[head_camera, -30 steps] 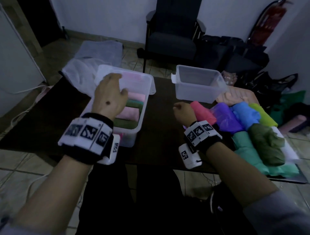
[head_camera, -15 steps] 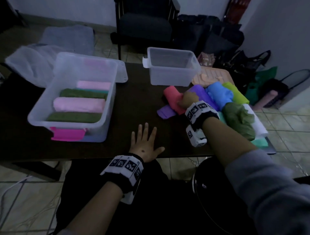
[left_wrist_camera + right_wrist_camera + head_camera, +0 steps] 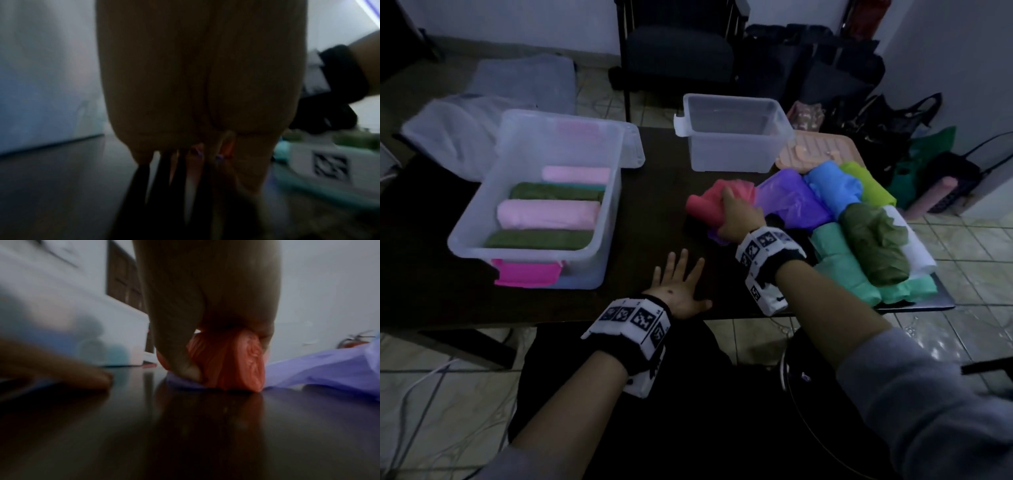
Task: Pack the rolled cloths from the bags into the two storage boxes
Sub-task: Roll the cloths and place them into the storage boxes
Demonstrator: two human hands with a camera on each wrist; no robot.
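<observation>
My right hand (image 3: 736, 219) grips a red bag (image 3: 705, 205) holding a roll, at the left end of a row of coloured bags; in the right wrist view my fingers (image 3: 179, 353) curl round the red bag (image 3: 242, 361). Beside it lie a purple bag (image 3: 791, 202), a blue bag (image 3: 832, 185) and a lime bag (image 3: 866, 178). My left hand (image 3: 681, 284) lies flat on the dark table (image 3: 654, 205) with spread fingers, holding nothing. The left storage box (image 3: 482, 219) holds pink and green rolled cloths. The right storage box (image 3: 732, 137) looks empty.
Teal, olive and white bagged rolls (image 3: 873, 246) lie at the table's right edge. A peach lid (image 3: 811, 150) sits behind them. A clear lid (image 3: 631, 147) leans on the left box. A chair (image 3: 678, 54) and dark bags (image 3: 859, 102) stand beyond the table.
My left hand left the left box and came down flat on the table near its front edge. My right hand has stayed on the red bag and closed round it.
</observation>
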